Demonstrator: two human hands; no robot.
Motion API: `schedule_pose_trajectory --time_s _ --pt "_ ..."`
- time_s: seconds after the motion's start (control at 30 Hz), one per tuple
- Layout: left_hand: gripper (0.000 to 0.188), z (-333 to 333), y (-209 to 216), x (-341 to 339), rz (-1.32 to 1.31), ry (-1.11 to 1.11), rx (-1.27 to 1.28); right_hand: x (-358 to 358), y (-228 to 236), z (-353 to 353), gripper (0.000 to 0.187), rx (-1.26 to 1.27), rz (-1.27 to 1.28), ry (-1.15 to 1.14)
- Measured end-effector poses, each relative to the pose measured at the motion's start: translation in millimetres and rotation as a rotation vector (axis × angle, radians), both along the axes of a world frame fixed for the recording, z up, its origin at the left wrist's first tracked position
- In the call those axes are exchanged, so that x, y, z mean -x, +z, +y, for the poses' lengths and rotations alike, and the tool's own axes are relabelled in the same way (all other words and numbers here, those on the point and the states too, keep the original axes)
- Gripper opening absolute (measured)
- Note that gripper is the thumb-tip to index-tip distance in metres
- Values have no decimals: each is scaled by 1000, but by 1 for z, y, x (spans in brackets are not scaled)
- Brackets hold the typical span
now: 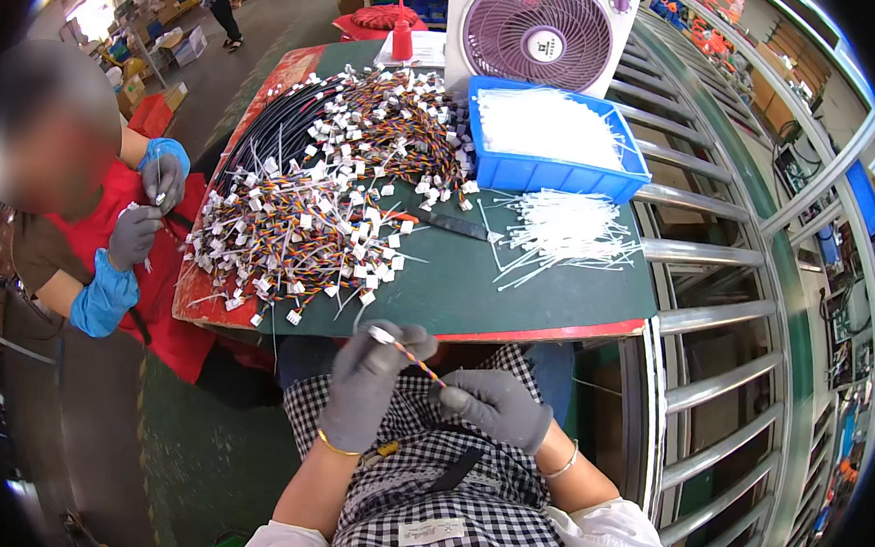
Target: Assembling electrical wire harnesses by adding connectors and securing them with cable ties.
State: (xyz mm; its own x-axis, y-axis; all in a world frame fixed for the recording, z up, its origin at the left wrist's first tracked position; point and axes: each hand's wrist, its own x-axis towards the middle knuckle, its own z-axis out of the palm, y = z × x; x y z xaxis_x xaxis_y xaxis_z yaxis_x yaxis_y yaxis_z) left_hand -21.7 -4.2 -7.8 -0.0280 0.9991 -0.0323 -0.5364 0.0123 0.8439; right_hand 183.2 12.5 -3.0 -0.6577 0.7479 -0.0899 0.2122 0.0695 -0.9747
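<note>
Over my lap, just off the table's front edge, I hold a short twisted wire harness [417, 360] with coloured strands. My gloved left hand [363, 384] pinches it at its white connector end. Its other end runs into the closed fingers of my gloved right hand [497, 408]. Ahead on the green table [435, 308] lies a large pile of similar wire harnesses [290, 234] with white connectors, and a second bundle [397, 121] lies behind it. Loose white cable ties [565, 236] are heaped at the right, beside a dark-bladed tool [451, 223].
A blue bin [564, 173] full of white cable ties stands at the back right, before a purple fan [542, 39]. A red bottle [402, 39] stands behind the bundles. Metal rollers [714, 252] run along the right. At left, a co-worker's gloved hands [136, 235] hold something small.
</note>
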Motion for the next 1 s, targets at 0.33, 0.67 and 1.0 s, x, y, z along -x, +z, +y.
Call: schedule_pose_trajectory --time_s 0.33,0.67,1.0 --pt "28 -15 6 -3 -4 -83 147 -5 37 140 32 -758 -764 -601" --pt "40 -28 -1 8 -95 -164 121 21 39 210 25 -465 -1110 -395" --pt "42 -17 -13 14 -179 -170 206 -1 66 114 24 -36 18 -542"
